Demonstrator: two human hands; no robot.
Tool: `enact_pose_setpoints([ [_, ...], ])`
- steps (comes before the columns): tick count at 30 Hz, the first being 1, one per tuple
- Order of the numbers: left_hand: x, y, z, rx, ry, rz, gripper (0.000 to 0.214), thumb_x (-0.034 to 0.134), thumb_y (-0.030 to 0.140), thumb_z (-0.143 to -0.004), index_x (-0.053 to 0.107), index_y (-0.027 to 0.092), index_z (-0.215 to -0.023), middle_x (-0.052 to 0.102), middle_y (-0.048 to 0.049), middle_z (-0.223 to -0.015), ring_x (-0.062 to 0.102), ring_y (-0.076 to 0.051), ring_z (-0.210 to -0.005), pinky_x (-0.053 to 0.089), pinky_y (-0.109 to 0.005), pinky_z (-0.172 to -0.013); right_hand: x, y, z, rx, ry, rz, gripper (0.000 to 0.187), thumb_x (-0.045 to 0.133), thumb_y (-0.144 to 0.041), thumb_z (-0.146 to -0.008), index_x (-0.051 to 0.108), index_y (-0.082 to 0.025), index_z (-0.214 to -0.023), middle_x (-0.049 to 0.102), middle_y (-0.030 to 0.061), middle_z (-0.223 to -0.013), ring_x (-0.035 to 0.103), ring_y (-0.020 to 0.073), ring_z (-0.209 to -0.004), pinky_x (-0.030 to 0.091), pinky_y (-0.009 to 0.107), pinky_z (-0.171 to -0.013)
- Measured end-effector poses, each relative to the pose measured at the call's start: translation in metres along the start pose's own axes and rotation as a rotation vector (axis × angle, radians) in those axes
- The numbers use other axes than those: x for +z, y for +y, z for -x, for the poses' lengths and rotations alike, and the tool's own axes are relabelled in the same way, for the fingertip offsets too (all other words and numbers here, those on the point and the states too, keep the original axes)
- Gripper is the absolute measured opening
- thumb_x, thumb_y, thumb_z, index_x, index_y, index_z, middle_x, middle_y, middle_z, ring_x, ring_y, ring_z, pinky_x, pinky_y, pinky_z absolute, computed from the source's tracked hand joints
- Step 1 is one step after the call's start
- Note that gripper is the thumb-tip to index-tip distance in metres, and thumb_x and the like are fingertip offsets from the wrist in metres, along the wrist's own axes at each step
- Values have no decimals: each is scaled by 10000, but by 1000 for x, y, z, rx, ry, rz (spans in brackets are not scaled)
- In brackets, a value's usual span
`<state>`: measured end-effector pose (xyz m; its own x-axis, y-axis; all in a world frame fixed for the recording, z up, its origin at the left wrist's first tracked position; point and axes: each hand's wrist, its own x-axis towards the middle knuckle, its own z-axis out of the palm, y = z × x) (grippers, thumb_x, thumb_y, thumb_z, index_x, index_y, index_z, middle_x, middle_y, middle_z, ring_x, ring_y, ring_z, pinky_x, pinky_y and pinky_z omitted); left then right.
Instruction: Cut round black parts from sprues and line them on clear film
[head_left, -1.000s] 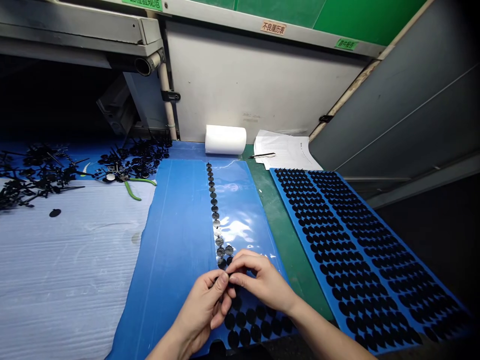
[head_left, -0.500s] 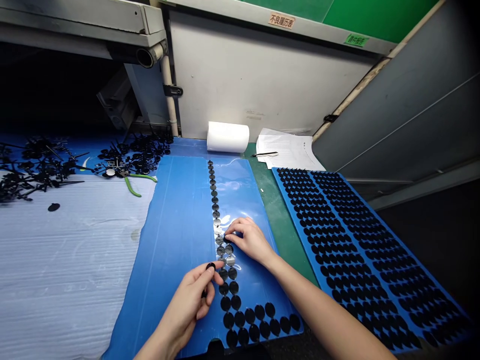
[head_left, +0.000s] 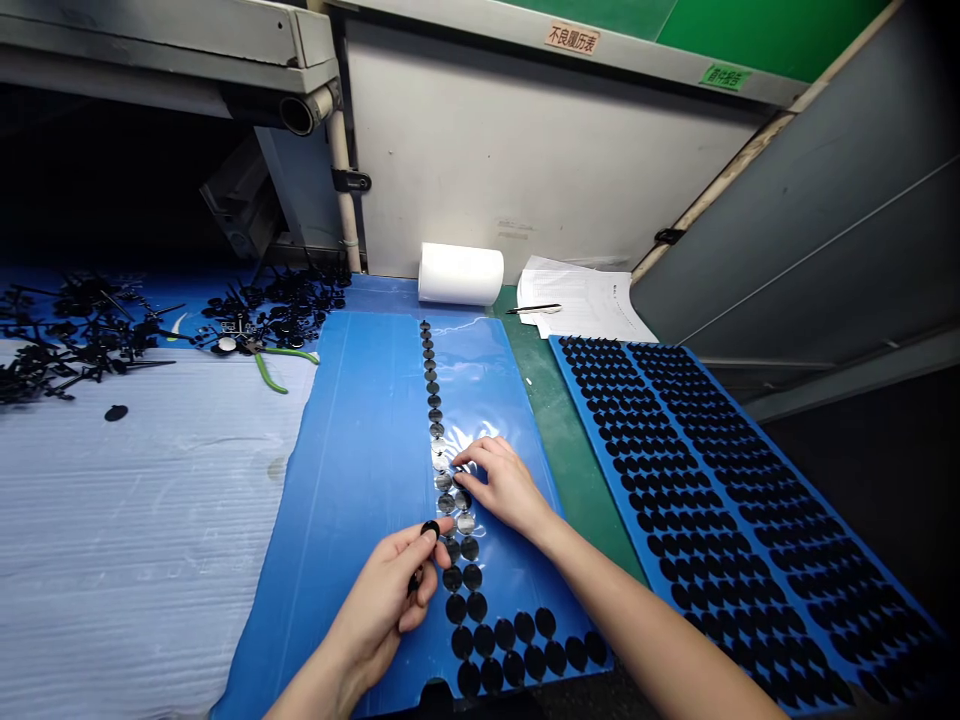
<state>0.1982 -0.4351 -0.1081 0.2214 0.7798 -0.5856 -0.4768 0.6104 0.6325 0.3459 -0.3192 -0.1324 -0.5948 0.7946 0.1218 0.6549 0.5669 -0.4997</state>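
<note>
My left hand [head_left: 382, 590] pinches a glossy black disc [head_left: 430, 529] between thumb and forefinger. Something else black shows under its curled fingers, probably more discs. To the right, my right hand [head_left: 502, 485] reaches down with thumb and forefinger at the edges of another black disc [head_left: 459, 480], at the top of the second, shorter column. Beneath both hands lies a blue sheet [head_left: 360, 450] under shiny clear film. A long column of black discs [head_left: 434, 401] runs up it, and two rows of discs [head_left: 504, 632] extend rightward near its front edge.
Black sprue parts [head_left: 67, 330] heap at the left, beside green-handled cutters [head_left: 274, 370] and a loose disc [head_left: 116, 412]. A white roll [head_left: 460, 275], papers [head_left: 585, 300] and a pen [head_left: 534, 309] lie at the back. Another blue sheet [head_left: 679, 480] bears many discs at right.
The disc at my right fingertips has come down flat into line with the second column. My left hand keeps its grip on its disc. The whole view has shifted slightly.
</note>
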Motion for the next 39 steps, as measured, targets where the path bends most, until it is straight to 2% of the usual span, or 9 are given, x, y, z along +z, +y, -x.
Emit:
enact_pose_setpoints([
  [5, 2, 5, 3, -4, 0, 122, 248, 483, 344, -770, 535, 158, -925, 478, -15, -715, 269, -38, -434, 119, -167, -332, -4, -10, 5, 4, 28, 8, 77, 574, -174, -781, 594, -212, -844, 534, 30, -862, 467, 198, -846, 382, 317, -740],
  [7, 1, 5, 3, 1, 2, 132, 219, 483, 320, -770, 541, 155, -903, 483, -17, -725, 297, -38, -441, 130, -164, -332, -10, -19, 8, -25, 32, -52, 94, 540, -182, -809, 590, -213, -883, 534, 34, -892, 471, 189, -865, 383, 312, -763],
  [11, 0, 0, 0, 14, -88, 91, 242, 422, 308, -799, 534, 117, -702, 432, 9, -530, 260, -33, -386, 110, -175, -327, -19, -38, 18, -187, -111, -372, 94, 559, -193, -805, 602, -209, -886, 574, 18, -843, 512, 156, -824, 404, 272, -758],
  [15, 4, -6, -2, -23, -112, 139, 188, 400, 266, -791, 514, 128, -731, 486, -16, -645, 323, -43, -412, 117, -182, -325, -22, -40, 25, -203, -201, -464, 83, 537, -168, -817, 616, -177, -840, 603, 21, -773, 540, 141, -754, 421, 247, -701],
  [18, 8, -7, -1, -43, -120, 158, 208, 384, 278, -792, 502, 124, -717, 473, -12, -642, 313, -39, -407, 118, -186, -326, -22, -31, 22, -225, -251, -416, 57, 549, -171, -809, 606, -179, -807, 604, 4, -760, 550, 125, -738, 425, 214, -679],
  [21, 10, -6, 1, -41, -77, 133, 137, 394, 201, -761, 481, 147, -850, 490, -5, -682, 332, -44, -429, 161, -182, -345, -20, -15, 8, -188, -130, -251, 61, 515, -160, -830, 572, -180, -826, 601, 0, -786, 547, 121, -745, 417, 209, -683],
  [23, 10, -4, 2, -35, -39, 133, 260, 390, 99, -699, 413, 179, -945, 519, -9, -763, 389, -55, -476, 215, -183, -378, -18, -3, -5, -137, -32, -150, 77, 479, -151, -848, 554, -169, -846, 595, 25, -814, 534, 147, -775, 402, 248, -708],
  [27, 8, -2, 2, 6, -33, 124, 251, 351, 41, -653, 310, 190, -851, 574, -45, -810, 449, -72, -521, 249, -199, -427, -9, 13, -25, -144, -24, -67, 67, 502, -151, -831, 561, -178, -816, 587, 32, -791, 510, 177, -779, 382, 285, -712],
  [39, 7, -3, 3, 50, -18, -29, 60, 368, 149, -758, 382, 179, -808, 514, -6, -781, 391, -53, -515, 264, -191, -437, -3, 13, -29, -166, -57, 33, 54, 539, -139, -805, 565, -185, -799, 548, 25, -794, 487, 171, -774, 392, 268, -699],
])
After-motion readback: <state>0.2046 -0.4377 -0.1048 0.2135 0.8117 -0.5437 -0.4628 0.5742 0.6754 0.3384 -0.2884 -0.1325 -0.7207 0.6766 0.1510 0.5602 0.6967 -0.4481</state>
